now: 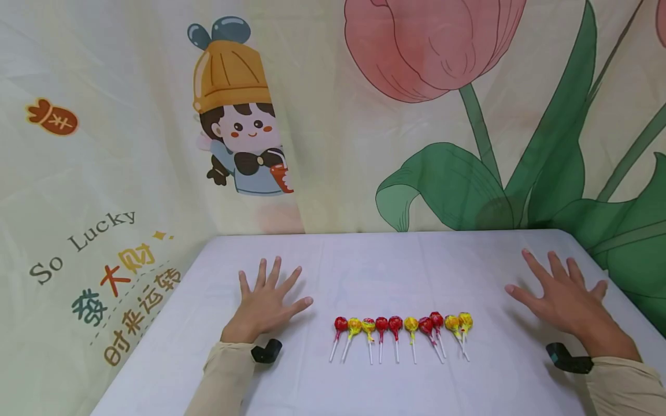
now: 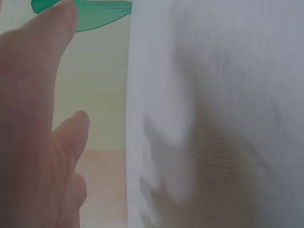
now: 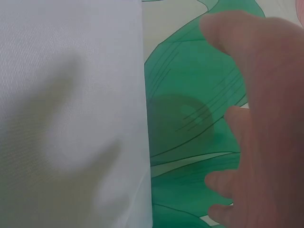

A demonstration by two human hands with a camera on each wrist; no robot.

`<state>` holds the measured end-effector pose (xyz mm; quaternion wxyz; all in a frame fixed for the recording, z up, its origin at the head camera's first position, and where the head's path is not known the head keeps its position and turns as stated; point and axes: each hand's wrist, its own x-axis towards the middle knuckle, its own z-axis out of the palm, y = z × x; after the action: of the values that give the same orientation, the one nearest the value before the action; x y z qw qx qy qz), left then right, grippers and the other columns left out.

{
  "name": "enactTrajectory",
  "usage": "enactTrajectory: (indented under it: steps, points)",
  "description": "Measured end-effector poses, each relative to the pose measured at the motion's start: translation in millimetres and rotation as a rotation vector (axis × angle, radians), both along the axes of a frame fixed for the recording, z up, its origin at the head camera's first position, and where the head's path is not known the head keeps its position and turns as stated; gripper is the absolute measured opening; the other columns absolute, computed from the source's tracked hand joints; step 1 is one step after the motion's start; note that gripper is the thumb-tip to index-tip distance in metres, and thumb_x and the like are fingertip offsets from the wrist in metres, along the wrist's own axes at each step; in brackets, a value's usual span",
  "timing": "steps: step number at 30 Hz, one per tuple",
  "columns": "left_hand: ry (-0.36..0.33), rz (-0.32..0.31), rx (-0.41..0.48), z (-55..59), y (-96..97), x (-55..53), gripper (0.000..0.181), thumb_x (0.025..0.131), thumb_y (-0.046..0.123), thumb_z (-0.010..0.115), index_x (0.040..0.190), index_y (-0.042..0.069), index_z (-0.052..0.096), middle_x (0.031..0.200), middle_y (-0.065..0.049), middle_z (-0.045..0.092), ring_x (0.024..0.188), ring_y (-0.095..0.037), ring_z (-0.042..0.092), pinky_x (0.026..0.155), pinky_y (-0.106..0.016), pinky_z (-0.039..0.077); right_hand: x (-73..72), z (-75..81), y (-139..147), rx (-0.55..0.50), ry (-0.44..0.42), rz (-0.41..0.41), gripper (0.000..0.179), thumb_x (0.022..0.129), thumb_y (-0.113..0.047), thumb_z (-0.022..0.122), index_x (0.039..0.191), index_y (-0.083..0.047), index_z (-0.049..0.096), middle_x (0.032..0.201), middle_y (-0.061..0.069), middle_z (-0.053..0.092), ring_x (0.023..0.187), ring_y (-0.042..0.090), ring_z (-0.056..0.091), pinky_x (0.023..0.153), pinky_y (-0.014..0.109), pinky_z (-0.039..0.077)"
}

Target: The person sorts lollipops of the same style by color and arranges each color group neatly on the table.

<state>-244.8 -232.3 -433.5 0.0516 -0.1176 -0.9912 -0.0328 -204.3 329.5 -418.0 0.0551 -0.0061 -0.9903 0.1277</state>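
Left hand [image 1: 264, 306] and right hand [image 1: 569, 303] are both spread wide, fingers straight and well apart, released and gripping nothing, held above the table [image 1: 406, 271]. Between them, slightly nearer the person than the fingers, ten lollipops [image 1: 395, 323] lie in a row, five red and five yellow, sticks pointing toward the person. The row's ends lie near the two thumbs, touching neither. Toward the right hand, two red heads touch, and at that end two yellow lollipops cross sticks. Only the head view takes in the lollipops, the black camera [image 1: 266, 351] at the left wrist, its match [image 1: 569, 358] at the right, and the cartoon figure [image 1: 250, 121] beyond the left hand. Left wrist view shows the left thumb [image 2: 35, 61] close up, with a large hand shadow [image 2: 213, 161] on the table beside it. Right wrist view shows the right thumb [image 3: 232, 35] and fingertips before a green leaf [image 3: 194, 71].
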Motion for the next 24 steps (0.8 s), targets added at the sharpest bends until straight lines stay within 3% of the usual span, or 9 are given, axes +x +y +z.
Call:
enactTrajectory:
  steps: [13,24]
  points:
    - [-0.007,0.000,0.002,-4.6,4.8,0.0,0.091,0.085,0.086,0.036,0.157,0.031,0.034,0.166,-0.018,0.010,0.149,-0.049,-0.002,0.103,-0.077,-0.013,-0.6,-4.5,-1.5,0.009,0.050,-0.011,0.099,0.090,-0.074,0.047,0.161,-0.013,0.012,0.151,0.044,0.012,0.136,0.068,0.004,0.087,0.090,-0.006]
    - [-0.011,-0.008,-0.016,-7.4,6.4,-2.3,0.092,0.085,0.086,0.035,0.157,0.030,0.033,0.166,-0.018,0.008,0.149,-0.049,-0.004,0.103,-0.076,-0.014,-1.1,-5.6,-1.7,-0.005,0.024,-0.004,0.099,0.090,-0.075,0.046,0.160,-0.011,0.015,0.151,0.044,0.011,0.136,0.068,0.003,0.086,0.090,-0.007]
